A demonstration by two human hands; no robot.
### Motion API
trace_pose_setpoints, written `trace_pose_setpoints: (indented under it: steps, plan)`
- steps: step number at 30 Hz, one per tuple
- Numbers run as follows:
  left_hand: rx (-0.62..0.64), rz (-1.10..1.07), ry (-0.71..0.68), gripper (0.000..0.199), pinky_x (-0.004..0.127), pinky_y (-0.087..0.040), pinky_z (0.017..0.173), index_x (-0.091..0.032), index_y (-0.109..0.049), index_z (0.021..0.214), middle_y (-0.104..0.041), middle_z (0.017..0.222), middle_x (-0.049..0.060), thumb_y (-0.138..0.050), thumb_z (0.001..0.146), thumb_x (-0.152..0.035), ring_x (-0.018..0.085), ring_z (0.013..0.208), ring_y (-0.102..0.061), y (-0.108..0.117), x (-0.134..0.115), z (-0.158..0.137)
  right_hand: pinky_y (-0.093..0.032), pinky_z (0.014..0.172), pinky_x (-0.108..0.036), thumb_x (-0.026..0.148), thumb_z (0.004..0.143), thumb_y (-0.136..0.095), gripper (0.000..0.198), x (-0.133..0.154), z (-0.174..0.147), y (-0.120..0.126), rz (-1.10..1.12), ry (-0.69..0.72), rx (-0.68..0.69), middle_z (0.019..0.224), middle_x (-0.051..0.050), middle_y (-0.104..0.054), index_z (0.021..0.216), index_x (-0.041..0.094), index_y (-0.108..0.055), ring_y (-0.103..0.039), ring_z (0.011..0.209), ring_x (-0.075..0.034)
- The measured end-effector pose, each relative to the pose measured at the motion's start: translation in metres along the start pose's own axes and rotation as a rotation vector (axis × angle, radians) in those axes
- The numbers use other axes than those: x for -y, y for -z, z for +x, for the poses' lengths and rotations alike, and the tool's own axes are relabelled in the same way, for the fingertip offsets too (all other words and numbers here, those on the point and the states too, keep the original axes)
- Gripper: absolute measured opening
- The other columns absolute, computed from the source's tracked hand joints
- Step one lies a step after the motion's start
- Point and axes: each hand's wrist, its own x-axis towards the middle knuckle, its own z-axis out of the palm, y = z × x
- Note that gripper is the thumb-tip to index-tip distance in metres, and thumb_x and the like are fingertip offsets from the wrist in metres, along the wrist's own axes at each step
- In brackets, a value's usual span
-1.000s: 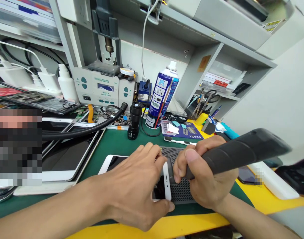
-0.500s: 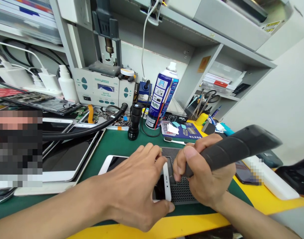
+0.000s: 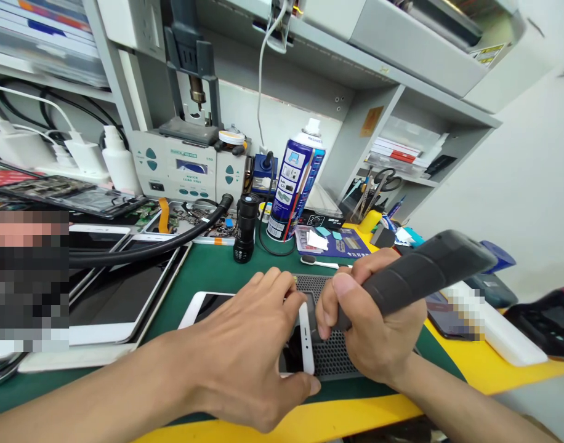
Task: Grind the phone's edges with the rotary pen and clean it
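A white smartphone (image 3: 306, 344) with a dark screen lies with one end on a dark perforated plate (image 3: 338, 364). My left hand (image 3: 249, 344) is laid across it, fingers curled over the far side and thumb pressed at the near corner. In my right hand (image 3: 378, 326) is a tool with a thick dark grey handle (image 3: 420, 271), wrapped by the fingers and tilted up to the right. The tool's lower end reaches the phone's right end, beside my left fingertips; its tip is partly hidden, so I cannot tell its exact kind.
Behind the hands stand a black flashlight (image 3: 246, 227), a blue spray can (image 3: 297, 181) and a toothbrush (image 3: 321, 263). A rework station (image 3: 189, 166) is at the back. Tablets (image 3: 120, 301) lie left, under a black hose (image 3: 171, 241). Another phone (image 3: 451, 314) lies right.
The whole view has shifted slightly to the left. Both hands keep the same hold on the phone and the tool, whose handle is tilted almost as before.
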Motion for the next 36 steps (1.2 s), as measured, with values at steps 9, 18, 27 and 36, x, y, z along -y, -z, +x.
trace_pose_setpoints:
  steps: [9, 18, 27, 36]
  plan:
    - [0.004, -0.022, -0.003, 0.037, 0.056, -0.043, 0.098, -0.022, -0.055, 0.101, -0.049, 0.105, 0.005, -0.065, 0.080, -0.051, 0.028, 0.097, -0.049, -0.001, 0.000, -0.001, -0.042, 0.037, -0.027, 0.022, 0.092, -0.062, 0.020, -0.005, 0.000, 0.004, -0.020, -0.043, -0.009, 0.051, 0.008, -0.051, 0.078, 0.024, -0.048, -0.050, 0.035, -0.011]
    - [0.031, 0.035, -0.004, 0.037, 0.057, -0.044, 0.100, -0.025, -0.057, 0.107, -0.054, 0.114, 0.009, -0.064, 0.082, -0.052, 0.035, 0.115, -0.047, 0.000, 0.000, 0.002, -0.039, 0.038, -0.027, 0.023, 0.091, -0.062, 0.023, -0.010, 0.001, 0.003, -0.007, -0.042, -0.017, 0.049, 0.010, -0.048, 0.077, 0.025, -0.044, -0.046, 0.035, -0.009]
    - [0.056, 0.039, -0.002, 0.037, 0.061, -0.045, 0.099, -0.026, -0.054, 0.111, -0.051, 0.119, 0.010, -0.063, 0.085, -0.051, 0.038, 0.122, -0.044, -0.002, 0.001, 0.003, -0.036, 0.038, -0.026, 0.019, 0.088, -0.062, 0.021, -0.011, -0.001, 0.003, 0.000, -0.043, -0.020, 0.049, 0.012, -0.045, 0.081, 0.025, -0.043, -0.046, 0.035, -0.009]
    - [0.044, 0.056, -0.007, 0.038, 0.058, -0.044, 0.101, -0.027, -0.052, 0.115, -0.050, 0.123, 0.007, -0.065, 0.085, -0.047, 0.034, 0.117, -0.047, -0.003, 0.002, 0.001, -0.033, 0.038, -0.025, 0.014, 0.085, -0.063, 0.023, -0.011, -0.004, 0.004, -0.034, -0.044, -0.004, 0.049, 0.013, -0.043, 0.083, 0.025, -0.043, -0.045, 0.033, -0.008]
